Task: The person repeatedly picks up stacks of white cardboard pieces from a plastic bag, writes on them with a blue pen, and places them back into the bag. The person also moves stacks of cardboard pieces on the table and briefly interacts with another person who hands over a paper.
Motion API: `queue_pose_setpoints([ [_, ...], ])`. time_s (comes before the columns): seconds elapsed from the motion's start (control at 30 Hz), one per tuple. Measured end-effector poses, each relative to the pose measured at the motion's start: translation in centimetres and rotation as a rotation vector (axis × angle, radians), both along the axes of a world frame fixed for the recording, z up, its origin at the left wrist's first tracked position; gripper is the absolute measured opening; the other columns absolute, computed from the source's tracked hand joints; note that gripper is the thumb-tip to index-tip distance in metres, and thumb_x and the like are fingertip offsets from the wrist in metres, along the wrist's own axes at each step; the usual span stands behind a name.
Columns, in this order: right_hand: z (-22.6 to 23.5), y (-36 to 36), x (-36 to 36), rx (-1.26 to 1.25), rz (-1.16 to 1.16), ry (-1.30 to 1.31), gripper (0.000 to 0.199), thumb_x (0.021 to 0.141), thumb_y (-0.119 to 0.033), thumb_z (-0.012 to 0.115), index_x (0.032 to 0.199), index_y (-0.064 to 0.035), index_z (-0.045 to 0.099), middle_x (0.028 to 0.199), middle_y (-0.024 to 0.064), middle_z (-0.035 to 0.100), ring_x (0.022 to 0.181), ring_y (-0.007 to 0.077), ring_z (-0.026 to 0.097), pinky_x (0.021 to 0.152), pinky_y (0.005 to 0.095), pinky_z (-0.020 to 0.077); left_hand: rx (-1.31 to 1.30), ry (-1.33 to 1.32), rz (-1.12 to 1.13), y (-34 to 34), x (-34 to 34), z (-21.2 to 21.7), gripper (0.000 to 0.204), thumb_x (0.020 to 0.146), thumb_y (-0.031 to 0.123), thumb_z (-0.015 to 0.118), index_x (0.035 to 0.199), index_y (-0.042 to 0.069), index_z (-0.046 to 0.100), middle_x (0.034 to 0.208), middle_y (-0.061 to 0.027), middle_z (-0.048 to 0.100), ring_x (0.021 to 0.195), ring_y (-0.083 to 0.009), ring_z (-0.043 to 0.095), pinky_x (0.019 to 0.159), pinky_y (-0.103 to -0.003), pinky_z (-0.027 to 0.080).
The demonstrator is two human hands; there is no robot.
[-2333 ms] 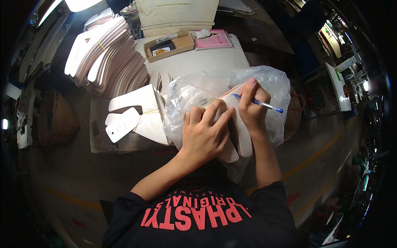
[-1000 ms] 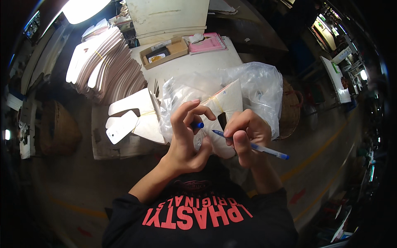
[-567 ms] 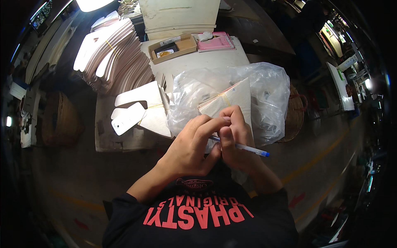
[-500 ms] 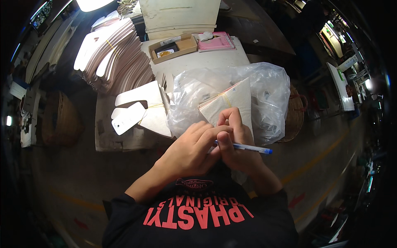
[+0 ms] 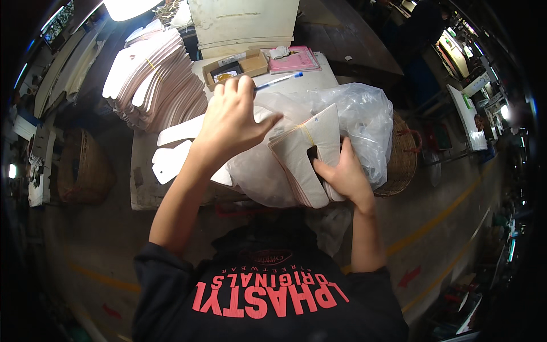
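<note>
My left hand [image 5: 229,117] is raised over the table with curled fingers closed on a blue-capped pen [image 5: 279,81], its thumb stuck out. The pen points right, just in front of the cardboard box. My right hand [image 5: 350,175] grips a bundle of off-white cut sheets [image 5: 299,165] by its right side, thumb at the dark notch and the other fingers mostly hidden behind. A thin yellow band ties this bundle, which sits tilted against a clear plastic bag [image 5: 367,117]. Behind my left forearm lie more pale pieces [image 5: 181,130] and a white tag-shaped piece with a hole [image 5: 171,161], partly covered.
A tall stack of banded pale sheets [image 5: 165,74] leans at the back left. The open cardboard box [image 5: 250,61] holds a dark pad, beside a pink notebook [image 5: 297,60]. Wicker baskets stand right [image 5: 402,162] and left [image 5: 88,165] of the table.
My hands were together over the pen near my chest. Now the left has gone up and left with the pen, and the right has taken hold of the banded bundle.
</note>
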State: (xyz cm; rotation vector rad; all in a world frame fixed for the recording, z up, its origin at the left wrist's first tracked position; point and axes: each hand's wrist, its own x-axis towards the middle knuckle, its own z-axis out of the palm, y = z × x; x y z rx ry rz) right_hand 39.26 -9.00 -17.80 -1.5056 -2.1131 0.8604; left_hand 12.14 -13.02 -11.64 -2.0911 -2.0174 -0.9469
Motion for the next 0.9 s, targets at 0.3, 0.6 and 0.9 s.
queue_pose_setpoints([
  [0.3,-1.5,-3.0,3.1,-0.114,-0.057,0.693,0.076,0.081,-0.014,0.078,0.146,0.0036,0.044,0.128,0.0148,0.061,0.116,0.0232,0.06,0.102,0.0388,0.0504,-0.554,-0.56,-0.071,2.3,-2.3,-1.6,0.061,0.086,0.032,0.075,0.129,-0.006,0.054,0.109,-0.025,0.066,0.102,-0.0348,0.065,0.094,-0.043,0.052],
  [0.6,-4.2,-3.4,10.0,-0.503,0.002,1.615,0.068,0.106,-0.039,0.056,0.16,-0.0026,0.037,0.153,0.0177,0.052,0.139,0.0291,0.055,0.116,0.0421,0.0469,-0.296,-1.268,-0.32,-3.6,-1.1,7.2,0.04,0.092,0.01,0.075,0.129,-0.001,0.065,0.102,-0.0023,0.069,0.085,-0.0079,0.063,0.073,-0.025,0.052],
  [0.9,2.5,-6.5,3.2,-0.565,0.361,0.823,0.085,0.096,-0.033,0.066,0.162,0.0045,0.028,0.15,0.0152,0.051,0.143,0.0213,0.044,0.118,0.0384,0.0381,-0.133,-1.494,-0.645,-4.1,2.8,13.0,0.02,0.097,0.013,0.071,0.113,0.002,0.076,0.098,-0.005,0.074,0.088,-0.0163,0.074,0.075,-0.031,0.061],
])
